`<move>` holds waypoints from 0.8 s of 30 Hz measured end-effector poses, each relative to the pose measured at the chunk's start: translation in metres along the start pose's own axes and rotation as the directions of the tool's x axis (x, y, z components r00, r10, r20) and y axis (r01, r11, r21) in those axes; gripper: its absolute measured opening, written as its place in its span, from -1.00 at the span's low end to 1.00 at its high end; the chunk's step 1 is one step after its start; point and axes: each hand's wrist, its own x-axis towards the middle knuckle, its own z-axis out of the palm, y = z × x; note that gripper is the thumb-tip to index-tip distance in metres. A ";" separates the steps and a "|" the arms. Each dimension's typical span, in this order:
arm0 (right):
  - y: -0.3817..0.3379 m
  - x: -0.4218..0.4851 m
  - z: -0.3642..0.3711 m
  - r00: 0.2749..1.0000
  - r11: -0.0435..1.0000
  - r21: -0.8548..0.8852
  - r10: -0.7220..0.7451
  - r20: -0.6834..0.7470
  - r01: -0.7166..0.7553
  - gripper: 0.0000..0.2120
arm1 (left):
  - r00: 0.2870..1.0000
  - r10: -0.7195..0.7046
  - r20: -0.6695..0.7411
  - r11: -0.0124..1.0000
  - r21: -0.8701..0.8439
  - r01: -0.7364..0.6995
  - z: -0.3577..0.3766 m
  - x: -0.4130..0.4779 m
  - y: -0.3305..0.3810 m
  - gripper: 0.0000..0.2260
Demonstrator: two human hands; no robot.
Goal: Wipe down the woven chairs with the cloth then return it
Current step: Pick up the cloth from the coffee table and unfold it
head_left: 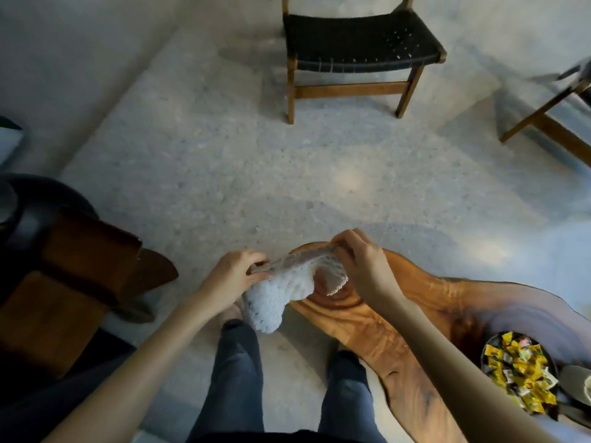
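Pinching edges of white chunky-knit cloth (279,295) in left hand (237,274) and right hand (360,261) over near wooden slab table (371,334); gather slack evenly, perhaps for far black woven chair (358,36).

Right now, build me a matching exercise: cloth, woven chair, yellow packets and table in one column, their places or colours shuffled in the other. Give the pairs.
1 cloth
2 woven chair
3 yellow packets
4 table

A black seat, across the floor
B piled in a bowl
C glossy brown wood
D gripped by left hand and right hand

Pairs: 1-D, 2-A, 3-B, 4-C
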 end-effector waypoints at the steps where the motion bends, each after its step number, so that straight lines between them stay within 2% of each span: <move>1: -0.014 0.008 0.011 1.000 1.000 0.007 0.003 -0.020 -0.003 -0.89 | 1.000 0.013 -0.017 0.999 0.047 -0.012 -0.016 -0.002 -0.016 -0.80; 5: -0.062 0.038 0.049 0.998 1.000 0.005 0.024 -0.062 -0.024 -0.91 | 0.985 0.114 -0.127 0.957 0.280 -0.074 -0.085 0.001 -0.068 -0.81; 9: -0.100 0.070 0.071 0.990 0.993 0.074 0.094 -0.106 -0.087 -0.92 | 0.976 0.151 -0.157 0.943 0.321 -0.094 -0.150 0.012 -0.101 -0.82; 12: -0.117 0.095 0.078 0.985 0.989 0.094 0.124 -0.116 -0.113 -0.90 | 0.972 0.176 -0.159 0.951 0.281 -0.126 -0.182 0.027 -0.116 -0.85; 18: -0.118 0.151 0.075 0.957 0.938 0.275 0.257 -0.137 -0.213 -0.88 | 0.980 0.028 -0.199 0.999 0.022 -0.025 -0.206 0.083 -0.131 -0.86; 24: -0.094 0.229 0.062 0.944 0.917 0.309 0.304 -0.127 -0.254 -0.86 | 0.992 0.040 -0.117 0.999 -0.002 -0.041 -0.233 0.178 -0.135 -0.88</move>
